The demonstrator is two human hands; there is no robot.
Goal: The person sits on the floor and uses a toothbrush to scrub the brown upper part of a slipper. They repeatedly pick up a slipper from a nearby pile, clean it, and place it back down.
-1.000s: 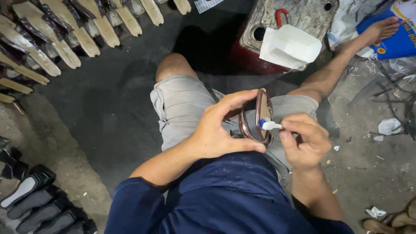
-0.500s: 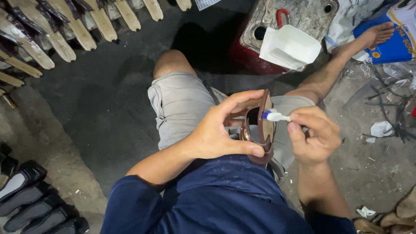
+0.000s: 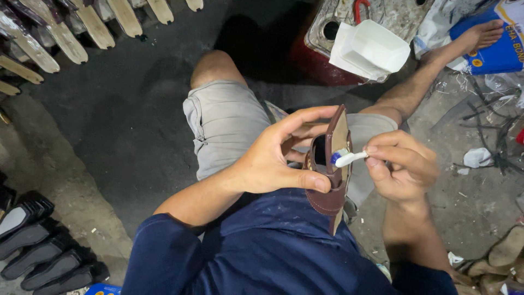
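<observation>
Head view | left hand (image 3: 273, 164) covers sandal (image 3: 333, 169) | brush (image 3: 346, 158) bristles hidden

Left hand (image 3: 273, 164) grips sandal (image 3: 330, 180) — right hand (image 3: 404, 166) brushes.

I see a brown leather shoe upper (image 3: 331, 180) with a tan inner face, and a white brush (image 3: 349, 159) tipped blue. My shirt sleeve (image 3: 180, 246) is navy, my shorts (image 3: 229, 120) grey. The container (image 3: 371, 49) is white, the floor (image 3: 109, 109) dark grey.
</observation>
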